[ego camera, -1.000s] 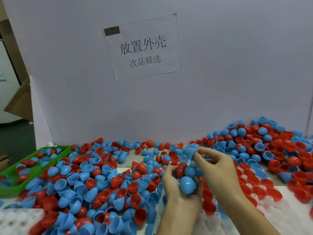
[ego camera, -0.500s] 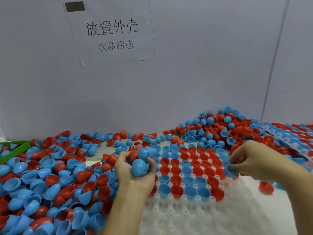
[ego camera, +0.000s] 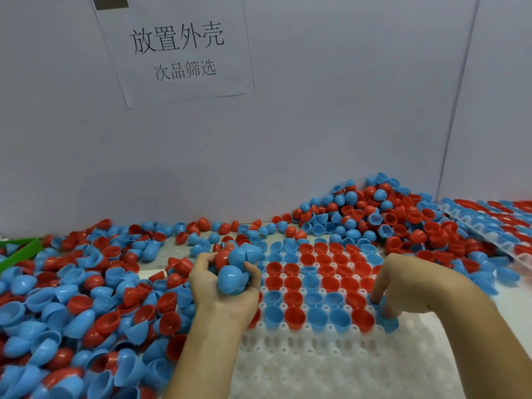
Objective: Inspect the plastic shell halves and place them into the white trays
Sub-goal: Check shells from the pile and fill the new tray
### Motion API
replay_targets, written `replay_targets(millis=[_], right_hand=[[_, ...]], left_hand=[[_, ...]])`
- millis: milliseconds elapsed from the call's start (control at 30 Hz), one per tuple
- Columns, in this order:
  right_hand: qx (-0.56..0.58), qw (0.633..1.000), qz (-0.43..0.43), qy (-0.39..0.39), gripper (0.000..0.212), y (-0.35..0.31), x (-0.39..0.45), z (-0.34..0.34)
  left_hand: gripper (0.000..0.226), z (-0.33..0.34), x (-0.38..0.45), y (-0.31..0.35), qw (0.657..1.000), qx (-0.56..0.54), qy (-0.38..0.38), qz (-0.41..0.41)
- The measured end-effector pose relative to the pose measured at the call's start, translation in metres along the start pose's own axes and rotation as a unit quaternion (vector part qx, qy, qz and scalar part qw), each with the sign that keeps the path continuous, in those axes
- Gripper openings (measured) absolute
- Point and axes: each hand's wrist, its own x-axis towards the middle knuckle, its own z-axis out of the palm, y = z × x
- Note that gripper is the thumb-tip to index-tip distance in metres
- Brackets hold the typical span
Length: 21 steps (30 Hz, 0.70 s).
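Over the white tray point(ego camera: 331, 367), the left hand point(ego camera: 227, 286) was cupped around a clutch of blue and red shell halves point(ego camera: 236, 266) at the tray's left edge. The right hand point(ego camera: 408, 286) pressed a blue half point(ego camera: 388, 322), fingers curled, into a pocket beside the filled rows.

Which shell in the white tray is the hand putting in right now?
The blue shell half at the right end of the nearest filled row. The right hand has its fingers on it; the tray's other shells sit untouched.
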Motion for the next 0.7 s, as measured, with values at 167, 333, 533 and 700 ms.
replay_targets(millis=[167,333,533,700], right_hand=[[0.056,0.998,-0.012,0.038,0.015,0.004,0.007,0.001],[0.063,0.994,-0.045,0.08,0.014,0.002,0.01,0.001],[0.279,0.882,-0.324,0.2,0.031,-0.065,-0.02,0.002],[0.257,0.848,-0.435,0.159,0.043,-0.111,-0.036,0.018]], left_hand=[[0.016,0.0,-0.002,0.0,1.0,0.003,0.006,-0.003],[0.004,0.003,-0.005,-0.002,1.0,0.005,0.015,-0.003],[0.008,0.005,-0.005,-0.008,0.999,0.04,0.005,0.003],[0.019,0.001,-0.001,-0.013,0.994,0.099,-0.047,0.017]])
